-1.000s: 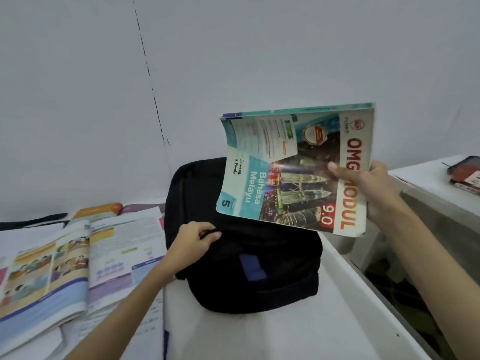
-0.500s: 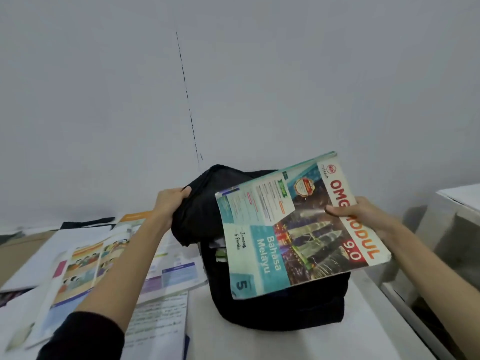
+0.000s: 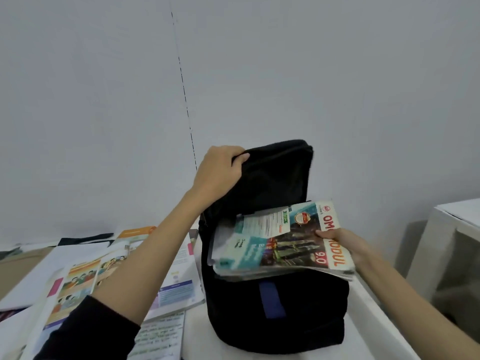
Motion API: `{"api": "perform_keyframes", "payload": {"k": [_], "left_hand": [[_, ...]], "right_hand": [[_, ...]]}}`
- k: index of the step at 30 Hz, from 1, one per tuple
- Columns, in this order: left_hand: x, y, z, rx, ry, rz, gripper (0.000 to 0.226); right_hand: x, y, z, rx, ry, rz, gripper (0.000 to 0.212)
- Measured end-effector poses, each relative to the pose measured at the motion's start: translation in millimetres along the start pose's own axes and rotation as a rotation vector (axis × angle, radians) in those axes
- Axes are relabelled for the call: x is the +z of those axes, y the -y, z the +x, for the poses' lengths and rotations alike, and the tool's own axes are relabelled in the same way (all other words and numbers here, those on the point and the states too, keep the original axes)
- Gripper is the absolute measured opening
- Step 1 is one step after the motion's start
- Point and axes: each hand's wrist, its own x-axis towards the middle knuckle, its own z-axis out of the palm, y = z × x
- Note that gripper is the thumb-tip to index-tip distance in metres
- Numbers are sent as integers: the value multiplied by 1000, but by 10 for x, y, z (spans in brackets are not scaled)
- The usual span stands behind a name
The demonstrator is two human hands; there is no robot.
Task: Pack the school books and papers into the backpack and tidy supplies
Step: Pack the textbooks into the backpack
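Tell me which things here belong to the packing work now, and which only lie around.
In use:
- backpack, flap held up by left hand
- workbook, in right hand, part-way in

Lying about:
- open textbook
- handwritten sheet
- white table

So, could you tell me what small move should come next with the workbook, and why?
Probably slide the workbook deeper into the backpack: the left hand holds the flap up, while the right hand grips the workbook, lying half across the opening.
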Motion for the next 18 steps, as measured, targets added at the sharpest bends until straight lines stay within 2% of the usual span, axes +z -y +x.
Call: {"api": "perform_keyframes", "payload": {"k": [2,4,6,7,10,14,16,18], "left_hand": [[25,-28,-7,11,-11,0,26],[37,-47,-13,0,-28,-11,25],[45,-58,-18,-5,-30,-25,24],[49,-64,-20,3,-24,-24,24],[31,-94,-36,34,0,2,24],[-15,-62,-41,37,18,9,24],[-25,-54,-41,46,24,0,24],[-23,-57,-38,59,29,7,24]], "right_hand": [[156,-170,185,-36,-104,227,16],[393,-341,269,-66,-167,441,23],[688,-448,248,-98,-205,533,23],[847,-476,175,-105,-163,528,21],[1135,-523,-65,-44,65,310,17],[978,-493,-201,89,352,-387,41],[942,-437,-279,-50,377,-489,34],[956,-368,-259,-337,281,-511,19]]}}
